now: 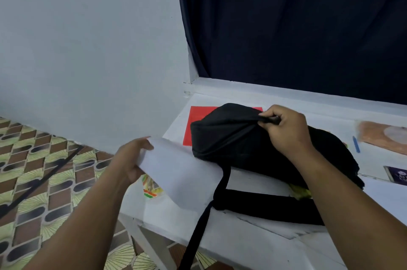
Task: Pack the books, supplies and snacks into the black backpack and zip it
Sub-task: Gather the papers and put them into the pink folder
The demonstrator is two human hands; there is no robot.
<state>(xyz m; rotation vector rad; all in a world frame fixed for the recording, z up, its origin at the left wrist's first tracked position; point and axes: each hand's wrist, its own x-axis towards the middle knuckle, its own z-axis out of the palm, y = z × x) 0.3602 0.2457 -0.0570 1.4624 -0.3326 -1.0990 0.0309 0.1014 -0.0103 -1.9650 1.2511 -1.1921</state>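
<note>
The black backpack lies on the white table, its straps trailing over the front edge. My right hand pinches the bag's top fabric or handle and lifts it. My left hand grips the left edge of a white sheet of paper that curls up against the bag's left side. A red book or folder lies flat, partly under the bag. A colourful snack packet peeks from beneath the paper.
Right of the bag lie a blue pen, an orange-brown packet and a dark purple item. A yellow-green wrapper shows under the bag. A dark curtain hangs behind. Patterned floor lies left.
</note>
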